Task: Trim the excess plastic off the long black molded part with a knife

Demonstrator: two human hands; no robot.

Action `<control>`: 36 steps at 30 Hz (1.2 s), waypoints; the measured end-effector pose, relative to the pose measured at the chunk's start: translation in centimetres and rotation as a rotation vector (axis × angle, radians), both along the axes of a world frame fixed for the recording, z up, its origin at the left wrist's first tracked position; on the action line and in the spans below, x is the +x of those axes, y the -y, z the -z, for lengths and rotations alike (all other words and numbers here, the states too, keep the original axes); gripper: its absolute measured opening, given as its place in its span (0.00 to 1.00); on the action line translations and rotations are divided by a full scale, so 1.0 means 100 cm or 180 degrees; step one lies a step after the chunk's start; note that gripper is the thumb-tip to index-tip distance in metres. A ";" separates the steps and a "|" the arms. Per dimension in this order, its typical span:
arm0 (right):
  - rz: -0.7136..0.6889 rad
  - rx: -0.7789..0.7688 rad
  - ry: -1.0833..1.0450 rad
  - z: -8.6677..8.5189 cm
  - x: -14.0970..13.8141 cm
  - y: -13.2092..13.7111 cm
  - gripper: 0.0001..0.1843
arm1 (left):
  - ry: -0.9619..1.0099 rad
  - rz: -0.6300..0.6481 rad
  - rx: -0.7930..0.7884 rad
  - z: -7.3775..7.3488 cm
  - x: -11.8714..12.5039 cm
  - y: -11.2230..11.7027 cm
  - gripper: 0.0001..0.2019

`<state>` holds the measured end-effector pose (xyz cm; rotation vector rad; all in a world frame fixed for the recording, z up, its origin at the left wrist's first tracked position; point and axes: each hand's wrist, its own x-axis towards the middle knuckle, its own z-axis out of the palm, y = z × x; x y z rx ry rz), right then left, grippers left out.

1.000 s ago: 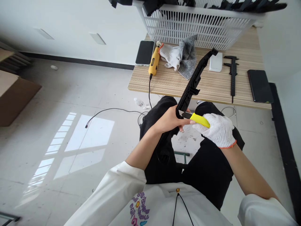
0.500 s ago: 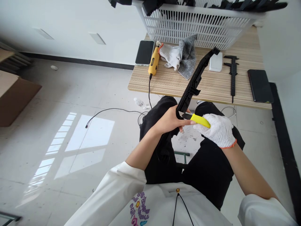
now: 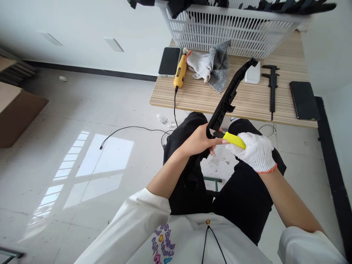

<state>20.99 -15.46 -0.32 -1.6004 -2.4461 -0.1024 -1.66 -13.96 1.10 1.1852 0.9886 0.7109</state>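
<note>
My bare left hand point(image 3: 199, 141) is wrapped round the lower part of a long black plastic part point(image 3: 229, 94) that slants up to the right over the table's front edge. My right hand point(image 3: 254, 151), in a white knit glove, grips a yellow-handled knife point(image 3: 233, 139). The knife's front end meets the black part just beside my left fingers. Both hands hover above my lap in black trousers.
On the wooden table point(image 3: 247, 102) lie a phone point(image 3: 169, 61), a yellow corded tool point(image 3: 180, 71), a glove and grey cloth point(image 3: 211, 66), a white box point(image 3: 252, 73), a black caliper point(image 3: 272, 88) and a second phone point(image 3: 304, 100). A white basket point(image 3: 228, 31) stands behind. A cardboard box point(image 3: 16, 113) sits on the floor at left.
The upper end of the black part has tipped slightly to the right and down. Both hands have stayed almost in place.
</note>
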 end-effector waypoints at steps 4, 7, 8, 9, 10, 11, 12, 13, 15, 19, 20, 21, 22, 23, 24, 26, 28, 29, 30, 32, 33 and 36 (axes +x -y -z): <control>0.0050 0.0040 0.0108 -0.001 0.000 0.000 0.35 | 0.0059 0.0018 -0.0053 0.001 0.000 0.000 0.24; 0.0087 0.0082 0.0158 -0.001 -0.001 0.000 0.36 | 0.0070 0.0027 -0.0099 0.001 0.000 0.001 0.23; 0.0083 0.0089 0.0168 -0.001 -0.001 0.000 0.36 | 0.0073 0.0032 -0.0111 0.001 0.001 0.001 0.23; 0.0080 0.0089 0.0177 -0.001 -0.001 0.000 0.36 | 0.0079 0.0033 -0.0121 0.001 0.001 0.001 0.23; 0.0084 0.0078 0.0189 -0.001 -0.001 0.000 0.36 | 0.0087 0.0029 -0.0127 0.001 0.001 0.001 0.23; 0.0091 0.0065 0.0200 -0.002 -0.002 0.000 0.36 | 0.0100 0.0023 -0.0131 0.001 0.001 0.001 0.23; 0.0102 0.0061 0.0205 -0.002 -0.002 0.001 0.36 | 0.0117 0.0018 -0.0134 0.000 0.001 0.002 0.22; 0.0116 0.0069 0.0205 -0.002 -0.002 0.001 0.36 | 0.0137 0.0018 -0.0139 0.000 0.001 0.002 0.22; 0.0130 0.0113 0.0191 -0.003 -0.002 0.001 0.36 | 0.0181 0.0042 -0.0154 -0.001 0.001 0.001 0.21; 0.0097 0.0176 0.0150 -0.002 -0.002 0.000 0.36 | 0.0221 0.0131 -0.0204 -0.002 0.000 0.001 0.21; 0.0084 0.0164 0.0131 -0.001 -0.002 0.000 0.36 | 0.0195 0.0129 -0.0200 -0.001 0.001 0.001 0.21; 0.0074 0.0138 0.0112 -0.001 -0.002 0.000 0.36 | 0.0153 0.0104 -0.0184 -0.001 0.001 0.001 0.21; 0.0067 0.0102 0.0096 0.000 -0.001 0.000 0.36 | 0.0098 0.0058 -0.0156 -0.001 0.001 0.001 0.22; 0.0060 0.0062 0.0085 0.000 -0.001 0.000 0.36 | 0.0039 -0.0003 -0.0118 0.000 0.001 0.001 0.22; 0.0053 0.0030 0.0077 0.000 0.000 0.000 0.36 | -0.0017 -0.0066 -0.0078 0.001 0.001 0.001 0.23; 0.0024 -0.0023 0.0067 0.000 0.000 0.000 0.35 | -0.0100 -0.0152 -0.0021 0.001 0.001 0.002 0.24; 0.0001 -0.0076 0.0069 -0.001 0.000 0.000 0.35 | -0.0141 -0.0159 -0.0007 0.002 0.001 0.002 0.25; 0.0000 -0.0097 0.0072 -0.001 0.000 0.000 0.35 | -0.0150 -0.0147 -0.0009 0.002 0.001 0.002 0.25; 0.0012 -0.0108 0.0078 -0.002 0.000 0.000 0.35 | -0.0154 -0.0136 -0.0010 0.002 0.001 0.001 0.25; 0.0050 -0.0088 0.0083 -0.002 -0.001 0.001 0.35 | -0.0146 -0.0109 -0.0002 0.001 0.001 0.001 0.24; 0.0065 -0.0066 0.0082 -0.001 -0.001 0.001 0.35 | -0.0130 -0.0093 0.0001 0.001 0.001 0.001 0.23; 0.0083 0.0002 0.0082 0.000 -0.002 0.001 0.36 | -0.0067 -0.0043 -0.0023 0.001 0.001 0.001 0.23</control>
